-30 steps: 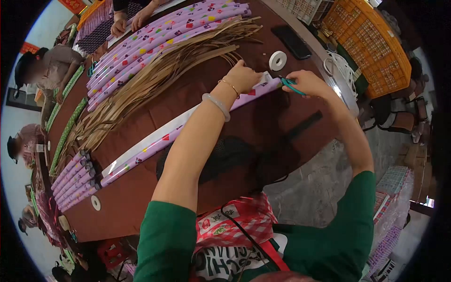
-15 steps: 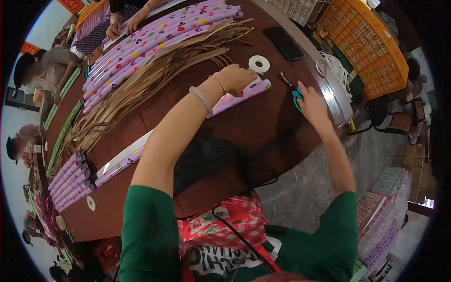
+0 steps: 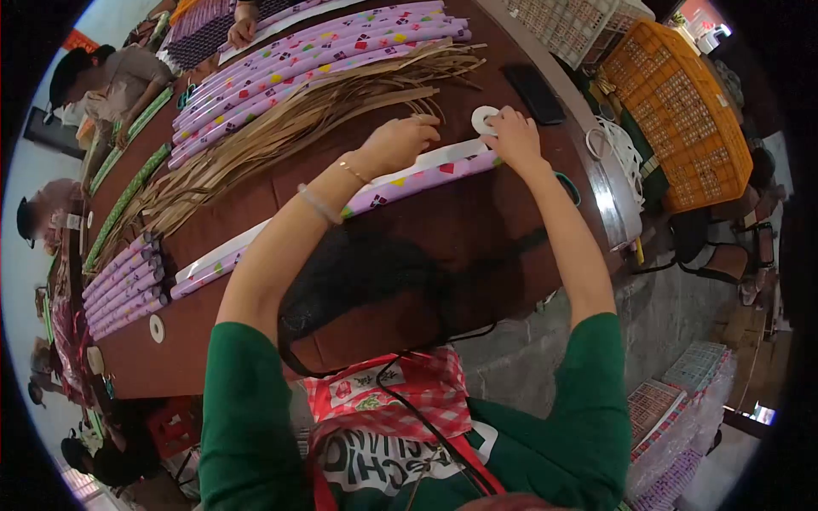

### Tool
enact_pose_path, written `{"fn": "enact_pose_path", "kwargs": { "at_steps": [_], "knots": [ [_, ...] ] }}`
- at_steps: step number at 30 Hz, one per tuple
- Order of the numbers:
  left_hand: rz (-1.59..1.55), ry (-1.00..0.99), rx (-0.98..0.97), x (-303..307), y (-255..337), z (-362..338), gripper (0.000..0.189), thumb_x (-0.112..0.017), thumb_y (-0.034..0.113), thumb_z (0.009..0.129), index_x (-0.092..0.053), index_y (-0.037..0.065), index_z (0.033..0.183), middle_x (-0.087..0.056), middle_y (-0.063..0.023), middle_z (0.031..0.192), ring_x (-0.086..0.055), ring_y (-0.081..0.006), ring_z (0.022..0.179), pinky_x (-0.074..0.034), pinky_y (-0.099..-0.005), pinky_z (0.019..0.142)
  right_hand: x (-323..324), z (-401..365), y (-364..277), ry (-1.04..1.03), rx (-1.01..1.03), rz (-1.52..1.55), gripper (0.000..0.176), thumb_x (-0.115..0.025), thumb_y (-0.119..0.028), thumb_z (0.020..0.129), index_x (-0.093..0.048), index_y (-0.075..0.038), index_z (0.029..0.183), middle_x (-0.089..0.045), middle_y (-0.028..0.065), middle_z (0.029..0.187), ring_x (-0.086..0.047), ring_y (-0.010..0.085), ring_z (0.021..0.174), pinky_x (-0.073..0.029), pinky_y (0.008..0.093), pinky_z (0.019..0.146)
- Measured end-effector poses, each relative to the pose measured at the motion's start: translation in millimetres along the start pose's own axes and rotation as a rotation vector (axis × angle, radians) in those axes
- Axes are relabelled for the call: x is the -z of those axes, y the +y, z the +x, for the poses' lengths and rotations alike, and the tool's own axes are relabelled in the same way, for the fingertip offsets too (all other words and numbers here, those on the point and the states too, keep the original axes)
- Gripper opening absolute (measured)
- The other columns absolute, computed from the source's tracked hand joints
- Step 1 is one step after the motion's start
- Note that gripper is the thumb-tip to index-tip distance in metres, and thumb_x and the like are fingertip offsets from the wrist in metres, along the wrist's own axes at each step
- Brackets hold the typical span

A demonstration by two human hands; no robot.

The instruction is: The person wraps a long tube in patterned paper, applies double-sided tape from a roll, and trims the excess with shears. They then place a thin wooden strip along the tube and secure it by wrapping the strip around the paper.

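My right hand (image 3: 514,140) has its fingers closed on a white roll of tape (image 3: 483,120), beside the far end of a long purple patterned roll (image 3: 409,183). Along that roll shows a white strip or edge. Over the roll's upper side is my left hand (image 3: 400,145), fingers loosely apart and nothing visible in them. Teal-handled scissors (image 3: 568,189) lie beside my right forearm, partly hidden by it. Long brown flat strips (image 3: 315,123) lie just beyond my left hand.
Several finished purple rolls (image 3: 324,64) lie beyond the strips, with a stack of shorter ones (image 3: 123,289) at left. Another tape roll (image 3: 157,329) and a black phone (image 3: 534,94) rest on the brown table (image 3: 383,319). A co-worker's hand (image 3: 242,31) is at the far side.
My right hand has left the scissors and moved up and left to the tape roll. My left hand has drawn back left from the patterned roll's right end.
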State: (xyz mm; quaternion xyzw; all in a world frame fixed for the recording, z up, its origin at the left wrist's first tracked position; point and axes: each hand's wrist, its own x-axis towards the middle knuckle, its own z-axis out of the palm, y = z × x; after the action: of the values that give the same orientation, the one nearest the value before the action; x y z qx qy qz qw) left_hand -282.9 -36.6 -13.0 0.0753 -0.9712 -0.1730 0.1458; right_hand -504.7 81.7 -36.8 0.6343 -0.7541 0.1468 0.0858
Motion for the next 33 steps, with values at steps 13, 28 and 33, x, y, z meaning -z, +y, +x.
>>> {"fn": "enact_pose_path", "kwargs": {
  "at_steps": [13, 28, 33],
  "knots": [
    [0.137, 0.285, 0.632, 92, 23, -303, 0.023, -0.059, 0.007, 0.080, -0.061, 0.003, 0.103, -0.061, -0.0129, 0.111, -0.056, -0.0311, 0.102, -0.044, -0.0375, 0.088, -10, 19, -31, -0.210, -0.091, 0.471, 0.021, -0.070, -0.023, 0.072, -0.067, -0.005, 0.083, -0.064, 0.0089, 0.079, -0.062, 0.0230, 0.074, -0.048, 0.0342, 0.067],
    [0.242, 0.361, 0.665, 63, 17, -329, 0.031, -0.062, 0.013, 0.080, -0.055, 0.006, 0.110, -0.060, -0.0140, 0.103, -0.055, -0.0328, 0.096, -0.041, -0.0394, 0.086, -23, 13, -36, -0.299, -0.136, 0.459, 0.023, -0.071, -0.024, 0.071, -0.065, -0.007, 0.086, -0.061, 0.0051, 0.068, -0.058, 0.0169, 0.062, -0.046, 0.0297, 0.058],
    [0.287, 0.373, 0.653, 55, 14, -334, 0.034, -0.061, 0.012, 0.080, -0.053, 0.006, 0.112, -0.058, -0.0119, 0.107, -0.052, -0.0316, 0.101, -0.038, -0.0400, 0.091, -15, 26, -25, -0.480, -0.158, 0.590, 0.019, -0.070, -0.019, 0.074, -0.064, -0.005, 0.085, -0.060, 0.0030, 0.068, -0.055, 0.0130, 0.063, -0.044, 0.0279, 0.057]
  ]
}}
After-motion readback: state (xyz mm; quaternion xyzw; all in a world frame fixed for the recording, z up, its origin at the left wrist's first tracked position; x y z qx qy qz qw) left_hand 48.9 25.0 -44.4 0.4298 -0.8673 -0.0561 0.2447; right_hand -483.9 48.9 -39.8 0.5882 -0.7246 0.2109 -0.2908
